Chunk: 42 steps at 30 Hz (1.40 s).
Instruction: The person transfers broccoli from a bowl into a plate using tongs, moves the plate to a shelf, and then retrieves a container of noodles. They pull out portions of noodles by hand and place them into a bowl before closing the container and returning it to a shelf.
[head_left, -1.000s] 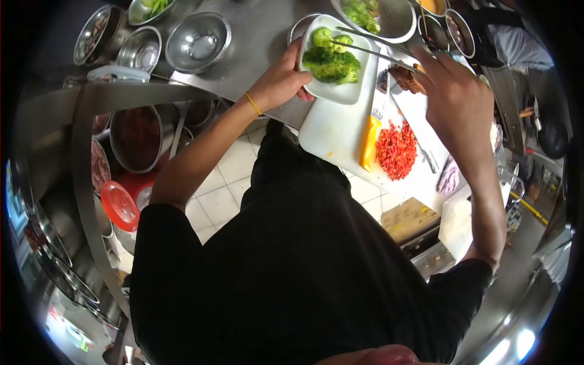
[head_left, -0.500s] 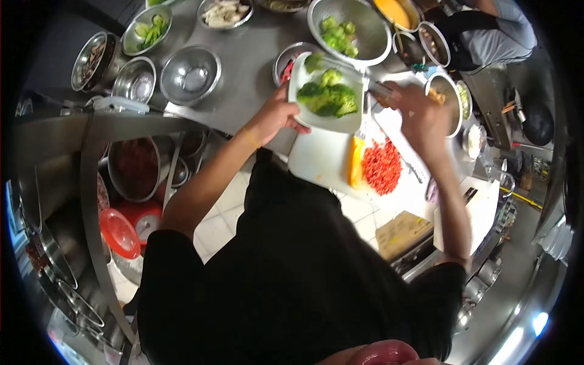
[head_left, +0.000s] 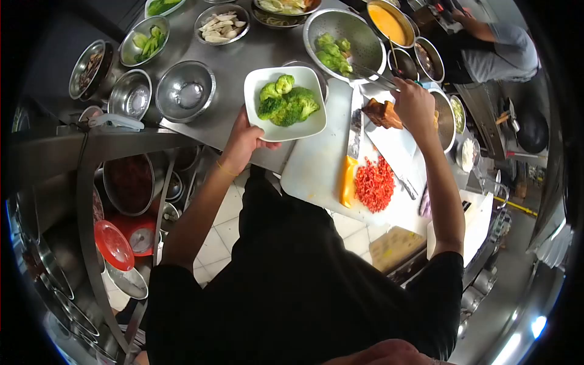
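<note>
My left hand [head_left: 243,143] grips the near left edge of a square white bowl [head_left: 254,80], which holds several green broccoli florets [head_left: 292,106]. In my right hand [head_left: 415,106] is a pair of metal tongs [head_left: 372,74], its tips reaching down among the broccoli [head_left: 331,55] in a perforated steel colander [head_left: 372,38]. Below that hand, brown chunks of food [head_left: 383,114] lie at the far end of a white cutting board [head_left: 310,167]. A broad blade [head_left: 354,135], a yellow strip [head_left: 348,179] and finely chopped red pieces [head_left: 375,185] are also on the board.
Steel bowls [head_left: 185,91] stand along the left of the counter. Beyond the colander is a pan of orange liquid [head_left: 389,24]. Another person [head_left: 499,55] works at the upper right. A metal shelf frame [head_left: 91,182] and a red container [head_left: 114,244] are at lower left.
My left hand has drawn the bowl left, away from the colander. The tongs in my right hand have moved up and left into the colander, and one floret has gone from the bowl's far edge.
</note>
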{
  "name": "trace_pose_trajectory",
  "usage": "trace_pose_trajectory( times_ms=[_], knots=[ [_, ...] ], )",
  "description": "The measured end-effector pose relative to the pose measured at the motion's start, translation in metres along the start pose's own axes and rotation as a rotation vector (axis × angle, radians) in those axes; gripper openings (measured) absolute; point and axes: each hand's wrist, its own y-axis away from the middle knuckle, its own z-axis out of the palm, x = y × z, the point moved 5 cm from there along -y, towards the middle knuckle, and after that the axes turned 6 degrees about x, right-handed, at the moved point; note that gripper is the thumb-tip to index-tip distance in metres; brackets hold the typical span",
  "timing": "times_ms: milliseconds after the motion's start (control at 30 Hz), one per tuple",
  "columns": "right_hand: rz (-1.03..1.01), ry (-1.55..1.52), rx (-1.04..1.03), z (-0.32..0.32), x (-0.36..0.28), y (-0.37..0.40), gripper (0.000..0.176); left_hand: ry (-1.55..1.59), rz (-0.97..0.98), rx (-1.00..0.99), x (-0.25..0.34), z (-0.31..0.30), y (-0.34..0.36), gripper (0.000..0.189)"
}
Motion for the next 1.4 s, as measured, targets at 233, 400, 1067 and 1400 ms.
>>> trace_pose_trajectory(
  times_ms=[233,400,1067,1400],
  knots=[
    [-0.139,0.188,-0.139,0.027,-0.051,-0.026,0.008,0.017,0.028,0.088,-0.01,-0.022,0.013,0.063],
    [-0.134,0.28,-0.123,0.032,-0.041,-0.032,0.007,0.002,0.012,0.084,-0.02,-0.027,0.014,0.063],
    [-0.065,0.014,0.061,-0.016,0.025,-0.01,0.018,-0.158,0.009,-0.021,-0.005,0.007,-0.026,0.05],
    [0.192,-0.681,-0.253,-0.068,0.013,0.044,0.024,-0.112,0.004,-0.295,0.0,0.016,-0.029,0.058]
  ],
)
